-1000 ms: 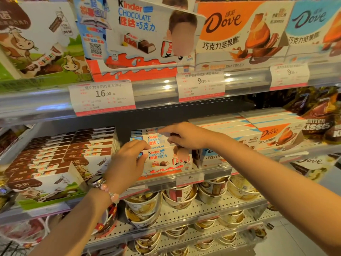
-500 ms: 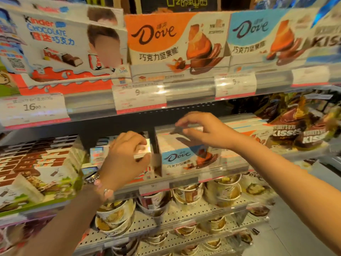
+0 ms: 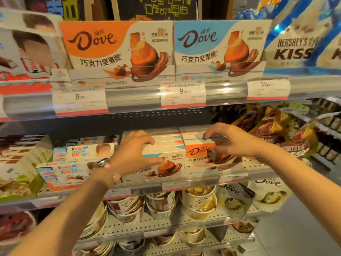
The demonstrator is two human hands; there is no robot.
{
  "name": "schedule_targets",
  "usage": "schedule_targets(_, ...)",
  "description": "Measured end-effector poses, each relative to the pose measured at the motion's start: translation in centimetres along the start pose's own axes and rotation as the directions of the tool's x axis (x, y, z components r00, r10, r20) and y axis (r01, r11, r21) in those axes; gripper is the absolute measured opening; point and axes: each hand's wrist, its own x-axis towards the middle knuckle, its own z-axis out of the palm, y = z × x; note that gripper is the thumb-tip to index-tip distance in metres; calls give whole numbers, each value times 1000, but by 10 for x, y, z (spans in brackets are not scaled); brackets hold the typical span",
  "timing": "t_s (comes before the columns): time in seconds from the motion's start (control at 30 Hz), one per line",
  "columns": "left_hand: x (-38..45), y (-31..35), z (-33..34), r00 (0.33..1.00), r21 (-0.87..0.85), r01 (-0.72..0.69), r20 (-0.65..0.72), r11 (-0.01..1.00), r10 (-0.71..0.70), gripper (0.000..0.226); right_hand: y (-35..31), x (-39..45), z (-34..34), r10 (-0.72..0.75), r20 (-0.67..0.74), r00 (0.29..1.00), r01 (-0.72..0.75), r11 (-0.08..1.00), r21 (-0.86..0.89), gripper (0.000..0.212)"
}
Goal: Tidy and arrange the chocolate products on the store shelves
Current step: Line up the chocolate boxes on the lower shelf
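Observation:
On the middle shelf stand two rows of Dove boxes. My left hand [image 3: 135, 151] grips the front blue Dove box [image 3: 166, 165], fingers over its top edge and thumb on its face. My right hand [image 3: 227, 140] curls over the front orange Dove box [image 3: 198, 154], fingertips on its top and front. Kinder chocolate boxes [image 3: 73, 163] sit just left of my left wrist, partly hidden by it.
The top shelf carries large orange Dove [image 3: 110, 50] and blue Dove [image 3: 217, 48] display boxes, with Hershey's Kisses bags [image 3: 299, 50] to the right. More Kisses bags [image 3: 287, 137] crowd the middle shelf's right end. Dove cups [image 3: 199, 204] fill the perforated shelf below. Price tags [image 3: 182, 95] line the rails.
The view has swung right. My left hand left the Kinder boxes and now grips the blue Dove box; my right hand moved from the blue box to the orange one.

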Motion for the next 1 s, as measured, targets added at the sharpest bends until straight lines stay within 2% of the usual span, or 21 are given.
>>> schedule_targets(0.2,2,2,0,1000,39,27,8,999,-27,60,20,4,9,-61,-24,998,61,998,-35,39)
schedule_targets(0.4,5,7,-7,995,69,42,92,997,-49,59,24,7,18,-53,-102,993,52,999,-12,46)
schedule_targets(0.53,7,6,-5,995,56,46,87,997,-51,58,23,6,23,-41,-143,989,38,999,-22,50)
schedule_targets(0.67,8,5,-3,996,76,41,81,996,-47,55,20,6,23,15,-169,986,-21,999,-34,47)
schedule_targets(1.0,6,1,-8,995,71,-29,98,997,22,46,11,9,14,95,-117,989,-104,992,-73,36)
